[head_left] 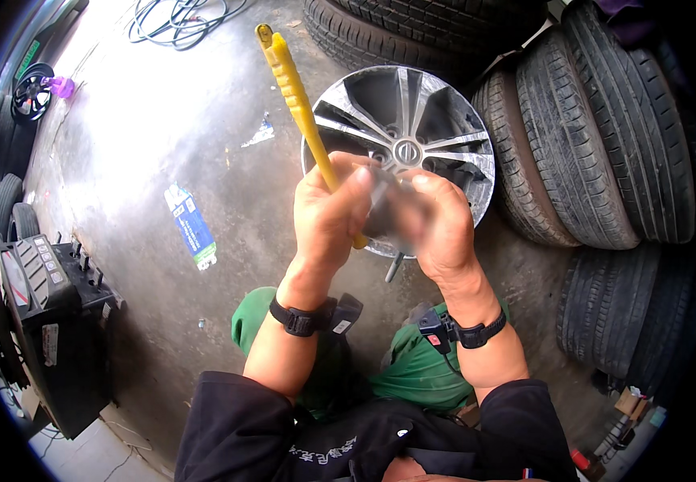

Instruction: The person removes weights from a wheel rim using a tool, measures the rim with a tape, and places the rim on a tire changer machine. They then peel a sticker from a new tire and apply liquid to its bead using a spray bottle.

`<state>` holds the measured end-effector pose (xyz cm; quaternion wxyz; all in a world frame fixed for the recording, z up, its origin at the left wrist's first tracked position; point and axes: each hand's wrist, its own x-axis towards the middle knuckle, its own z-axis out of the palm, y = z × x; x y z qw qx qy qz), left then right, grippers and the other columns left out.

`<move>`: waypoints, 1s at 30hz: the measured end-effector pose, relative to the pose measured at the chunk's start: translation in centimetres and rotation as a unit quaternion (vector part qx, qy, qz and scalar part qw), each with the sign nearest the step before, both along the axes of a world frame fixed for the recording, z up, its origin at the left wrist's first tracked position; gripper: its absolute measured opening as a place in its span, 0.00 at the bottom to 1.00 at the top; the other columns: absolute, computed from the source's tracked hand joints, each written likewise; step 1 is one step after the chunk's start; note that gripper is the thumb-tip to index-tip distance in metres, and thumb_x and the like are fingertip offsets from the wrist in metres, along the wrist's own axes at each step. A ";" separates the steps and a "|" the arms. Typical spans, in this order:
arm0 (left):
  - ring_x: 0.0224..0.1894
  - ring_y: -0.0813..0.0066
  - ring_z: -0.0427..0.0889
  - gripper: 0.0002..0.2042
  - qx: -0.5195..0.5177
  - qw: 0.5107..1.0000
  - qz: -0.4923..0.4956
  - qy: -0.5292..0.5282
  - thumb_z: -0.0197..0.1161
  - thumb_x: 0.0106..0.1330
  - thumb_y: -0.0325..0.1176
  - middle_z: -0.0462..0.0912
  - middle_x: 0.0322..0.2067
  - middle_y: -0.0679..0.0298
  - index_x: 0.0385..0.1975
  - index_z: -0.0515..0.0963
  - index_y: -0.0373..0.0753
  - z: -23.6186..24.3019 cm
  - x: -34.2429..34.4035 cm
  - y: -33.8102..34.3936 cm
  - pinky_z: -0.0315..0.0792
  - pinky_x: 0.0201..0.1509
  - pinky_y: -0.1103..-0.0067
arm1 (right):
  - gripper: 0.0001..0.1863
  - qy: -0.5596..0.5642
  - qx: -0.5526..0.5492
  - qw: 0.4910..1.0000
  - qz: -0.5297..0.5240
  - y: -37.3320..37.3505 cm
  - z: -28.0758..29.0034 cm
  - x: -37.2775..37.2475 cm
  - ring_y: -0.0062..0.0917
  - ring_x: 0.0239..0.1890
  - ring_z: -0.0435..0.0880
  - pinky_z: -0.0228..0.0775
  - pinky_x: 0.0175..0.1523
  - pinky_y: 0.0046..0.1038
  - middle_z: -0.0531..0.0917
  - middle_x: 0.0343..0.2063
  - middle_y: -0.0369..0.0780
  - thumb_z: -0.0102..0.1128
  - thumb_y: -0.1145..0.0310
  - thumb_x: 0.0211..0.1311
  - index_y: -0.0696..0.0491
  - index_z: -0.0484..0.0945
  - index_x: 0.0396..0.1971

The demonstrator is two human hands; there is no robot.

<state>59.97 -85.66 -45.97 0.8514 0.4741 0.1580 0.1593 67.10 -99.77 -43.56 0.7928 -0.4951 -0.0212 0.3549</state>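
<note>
One yellow tool (295, 100) slants across the wheel's (408, 151) left side, gripped in the curled left hand (333, 210), ribbed end pointing forward. The right hand (451, 229) curls just beside it; blur hides whether it pinches anything. Tyres (577, 132) stand right of the wheel.

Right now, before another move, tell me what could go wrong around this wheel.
The yellow tool in the left hand might slip and scratch the wheel, which lies beneath it. The tyres crowd the wheel's right side, so the right hand or arm could knock them. The area between the hands is blurred, so I cannot judge pinching there.
</note>
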 end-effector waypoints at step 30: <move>0.16 0.86 0.65 0.12 -0.017 0.999 0.018 -0.036 0.67 0.64 0.30 0.73 0.21 0.69 0.44 0.75 0.33 0.7 0.5 -0.7 0.55 0.18 0.87 | 0.16 -0.025 -0.006 1.000 0.016 -0.5 0.2 0.4 0.11 0.15 0.60 0.50 0.22 0.18 0.71 0.18 0.30 0.49 0.63 0.65 0.60 0.80 0.31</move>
